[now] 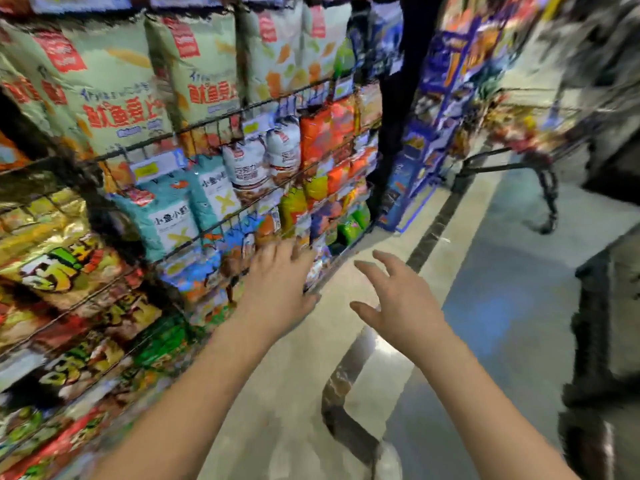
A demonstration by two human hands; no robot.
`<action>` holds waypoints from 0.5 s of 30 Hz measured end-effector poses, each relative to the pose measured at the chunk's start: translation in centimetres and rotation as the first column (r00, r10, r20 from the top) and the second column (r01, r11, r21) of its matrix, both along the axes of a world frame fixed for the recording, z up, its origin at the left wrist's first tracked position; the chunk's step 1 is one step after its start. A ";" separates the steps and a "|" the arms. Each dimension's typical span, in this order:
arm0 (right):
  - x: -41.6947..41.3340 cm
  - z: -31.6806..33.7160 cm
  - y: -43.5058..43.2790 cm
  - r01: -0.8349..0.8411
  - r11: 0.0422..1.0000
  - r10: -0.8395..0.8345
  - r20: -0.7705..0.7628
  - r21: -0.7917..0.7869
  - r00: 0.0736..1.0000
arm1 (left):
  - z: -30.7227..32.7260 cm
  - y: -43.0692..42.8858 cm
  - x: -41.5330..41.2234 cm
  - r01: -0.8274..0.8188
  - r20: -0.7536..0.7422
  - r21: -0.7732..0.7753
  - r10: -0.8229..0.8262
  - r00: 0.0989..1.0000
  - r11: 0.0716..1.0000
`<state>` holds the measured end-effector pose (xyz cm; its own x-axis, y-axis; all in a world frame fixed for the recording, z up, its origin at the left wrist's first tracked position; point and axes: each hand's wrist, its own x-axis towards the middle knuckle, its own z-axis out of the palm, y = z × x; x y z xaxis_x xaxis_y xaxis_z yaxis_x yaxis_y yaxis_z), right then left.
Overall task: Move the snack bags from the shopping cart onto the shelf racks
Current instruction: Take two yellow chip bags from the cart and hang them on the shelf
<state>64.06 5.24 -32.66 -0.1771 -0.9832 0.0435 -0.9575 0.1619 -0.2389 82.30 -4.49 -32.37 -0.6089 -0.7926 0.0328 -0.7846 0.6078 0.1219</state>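
Inspector: Edges and free room?

Technician: Shelf racks (242, 109) line the left side, and their wire front rails slant down toward the aisle. Bare floor (450, 271) lies open between the racks and the shopping cart (502, 164), which stands well apart at upper right and is blurred.

Inspector: Hand pose?

Technician: The person's left hand (280, 289) reaches forward with fingers straight and slightly parted. Its tips are at a lower rail, beside the snack bags (214, 271); blur hides any contact. The right hand (398, 306) hovers over the floor, fingers spread, holding nothing.

Inspector: Bag location?

Technician: Bags fill every rack level. More appear as a blur in the cart.
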 end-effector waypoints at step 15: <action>-29.8 0.0 10.2 0.396 0.913 -0.379 0.156 -0.099 0.912 | 1.0 3.1 -34.2 0.362 0.051 0.034 -0.363 0.930 0.932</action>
<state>34.28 15.43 -32.65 -0.5551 -0.8241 0.1125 -0.7846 0.4740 -0.3997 48.14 -1.39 -31.32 -0.8551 -0.5179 -0.0251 -0.5175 0.8495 0.1023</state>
